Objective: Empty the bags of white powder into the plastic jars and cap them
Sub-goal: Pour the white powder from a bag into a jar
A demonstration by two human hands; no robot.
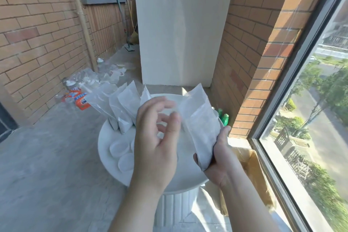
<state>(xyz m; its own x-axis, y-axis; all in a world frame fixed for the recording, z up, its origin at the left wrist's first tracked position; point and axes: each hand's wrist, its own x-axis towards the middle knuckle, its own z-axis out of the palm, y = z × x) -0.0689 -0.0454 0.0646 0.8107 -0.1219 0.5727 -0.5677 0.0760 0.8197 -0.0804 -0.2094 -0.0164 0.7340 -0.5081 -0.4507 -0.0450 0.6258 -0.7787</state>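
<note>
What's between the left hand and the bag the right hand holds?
Nothing visible. The left hand, fingers loose, is just beside the bag gripped low by the right hand, above the white table.

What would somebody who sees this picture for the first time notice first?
First, the two hands in the middle: the right hand grips a bag of white powder above the round white table, and the left hand hovers beside it, fingers loose. Behind them, more bags stand in a row at the table's far left edge.
</note>
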